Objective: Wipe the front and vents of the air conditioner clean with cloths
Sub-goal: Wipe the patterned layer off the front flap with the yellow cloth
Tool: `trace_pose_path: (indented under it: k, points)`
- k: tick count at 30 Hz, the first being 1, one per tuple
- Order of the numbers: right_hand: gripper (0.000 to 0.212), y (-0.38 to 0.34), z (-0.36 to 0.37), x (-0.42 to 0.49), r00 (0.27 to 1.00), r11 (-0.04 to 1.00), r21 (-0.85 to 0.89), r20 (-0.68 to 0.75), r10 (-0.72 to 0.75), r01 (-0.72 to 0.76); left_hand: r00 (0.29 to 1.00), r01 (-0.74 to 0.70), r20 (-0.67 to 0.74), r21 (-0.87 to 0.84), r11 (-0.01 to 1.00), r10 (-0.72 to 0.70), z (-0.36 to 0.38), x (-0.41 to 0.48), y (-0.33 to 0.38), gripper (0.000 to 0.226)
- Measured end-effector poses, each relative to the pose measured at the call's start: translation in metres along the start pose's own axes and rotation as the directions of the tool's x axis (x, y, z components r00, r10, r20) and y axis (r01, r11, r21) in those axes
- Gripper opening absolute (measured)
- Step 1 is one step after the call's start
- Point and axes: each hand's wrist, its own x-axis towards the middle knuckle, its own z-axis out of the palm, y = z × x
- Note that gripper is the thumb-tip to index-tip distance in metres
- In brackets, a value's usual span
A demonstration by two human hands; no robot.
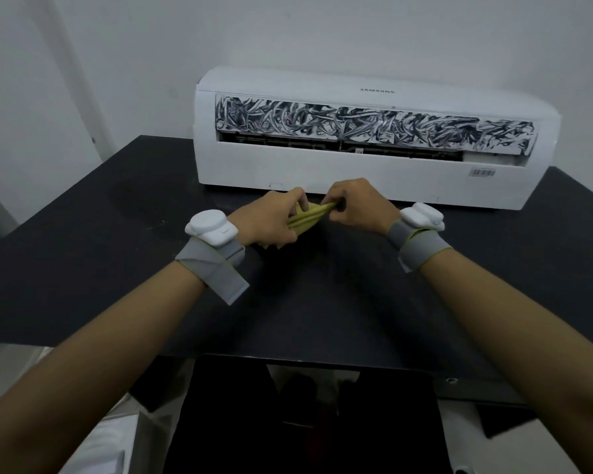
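A white air conditioner (pixel 322 169) lies along the back of a black table (pixel 117 234). Dark scribbled marks cover the vent flap (pixel 374 126) across its front, and the slot below the flap is open. Just in front of the unit, both my hands hold a bunched yellow cloth (pixel 307 218). My left hand (pixel 271 217) grips its lower left part, with some cloth poking out under the palm. My right hand (pixel 353 208) pinches the upper end between thumb and fingers. Each wrist carries a grey strap with a white device.
A white wall stands right behind the air conditioner. A barcode sticker (pixel 482 172) sits on the unit's lower right front. The table's near edge runs under my forearms, with a dark chair or legs (pixel 308 405) below it.
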Motion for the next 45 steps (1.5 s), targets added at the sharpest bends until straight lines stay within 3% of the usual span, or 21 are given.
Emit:
trace_pose_path:
  k: [8, 14, 22, 29, 36, 39, 42, 45]
  points:
    - [0.017, 0.016, -0.013, -0.03, 0.957, 0.982, 0.12, 0.269, 0.111, -0.147, 0.985, 0.053, 0.168, -0.035, 0.998, -0.047, 0.005, 0.006, 0.008, 0.023]
    - [0.02, 0.018, -0.009, -0.022, 0.965, 0.96, 0.213, 0.226, 0.134, -0.183, 0.987, 0.123, 0.121, -0.16, 0.979, -0.104, 0.004, 0.001, -0.002, 0.024]
    - [0.014, 0.027, 0.002, -0.015, 0.972, 0.876, 0.424, 0.143, 0.186, -0.23, 0.995, 0.1, 0.039, -0.16, 0.982, -0.095, 0.006, 0.004, -0.012, 0.021]
    - [0.015, 0.037, 0.013, 0.001, 0.981, 0.874, 0.447, 0.042, 0.192, -0.19, 0.992, 0.113, -0.041, -0.159, 0.981, -0.121, 0.003, 0.017, -0.021, 0.018]
    - [0.015, 0.047, 0.024, 0.015, 0.984, 0.912, 0.372, 0.028, 0.177, -0.175, 0.984, 0.175, -0.024, -0.075, 0.982, -0.177, 0.003, 0.029, -0.024, 0.019]
    - [0.015, 0.047, 0.028, 0.018, 0.986, 0.939, 0.302, 0.059, 0.153, -0.164, 0.977, 0.213, 0.005, 0.057, 0.975, -0.214, 0.002, 0.032, -0.016, 0.016]
    - [0.014, 0.046, 0.032, 0.019, 0.985, 0.954, 0.252, 0.101, 0.14, -0.161, 0.986, 0.163, -0.025, 0.36, 0.919, -0.165, 0.008, 0.032, 0.001, 0.035]
    - [0.015, 0.045, 0.026, 0.027, 0.967, 0.96, 0.192, 0.187, 0.17, -0.206, 0.989, 0.118, 0.044, 0.37, 0.922, -0.144, 0.017, 0.04, 0.014, 0.059]
